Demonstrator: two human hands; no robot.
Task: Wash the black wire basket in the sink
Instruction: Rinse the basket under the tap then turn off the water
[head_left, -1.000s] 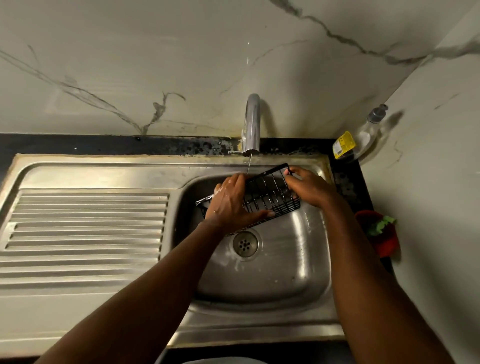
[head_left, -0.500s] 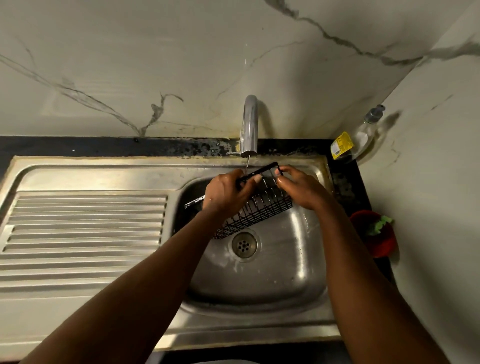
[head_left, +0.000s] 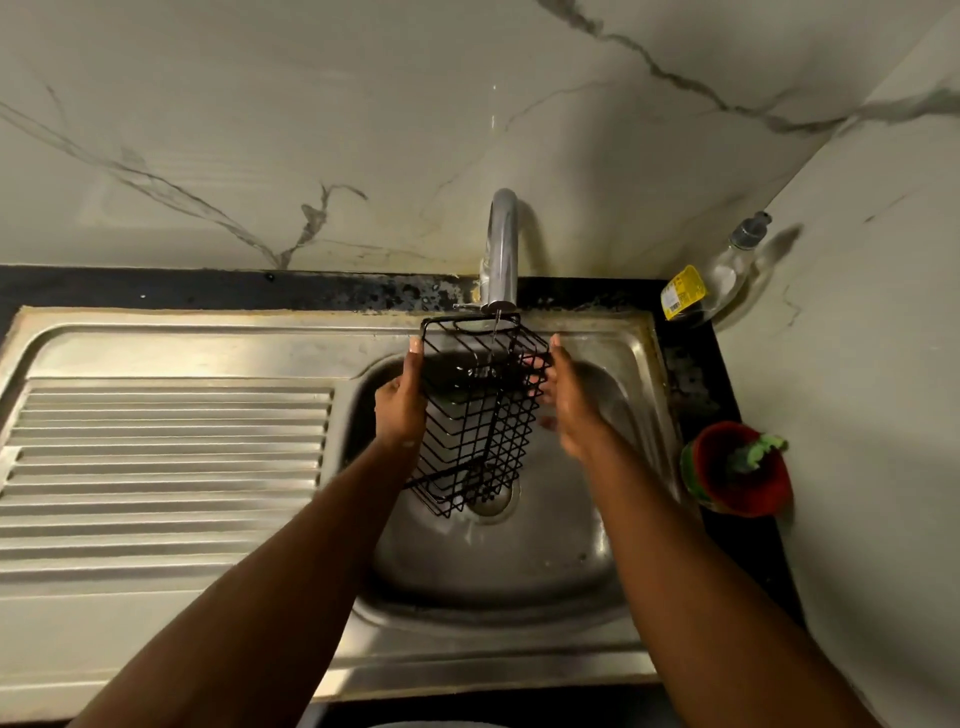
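The black wire basket (head_left: 480, 415) hangs lengthwise over the steel sink bowl (head_left: 613, 415), its far end right under the chrome tap (head_left: 501, 249). A thin stream of water falls from the spout onto its wires. My left hand (head_left: 402, 402) grips its left side. My right hand (head_left: 563, 402) presses against its right side, fingers partly behind the mesh. The near end of the basket covers part of the drain (head_left: 493, 501).
A ribbed steel drainboard (head_left: 166, 457) lies left of the bowl. A clear soap bottle with a yellow label (head_left: 711, 283) stands in the back right corner. A red cup holding a green scrubber (head_left: 737, 470) sits on the black counter at the right, close to the wall.
The basket has been turned from lying crosswise and tilted to standing lengthwise, its far end raised to the spout. Both hands shifted from its top to its two sides.
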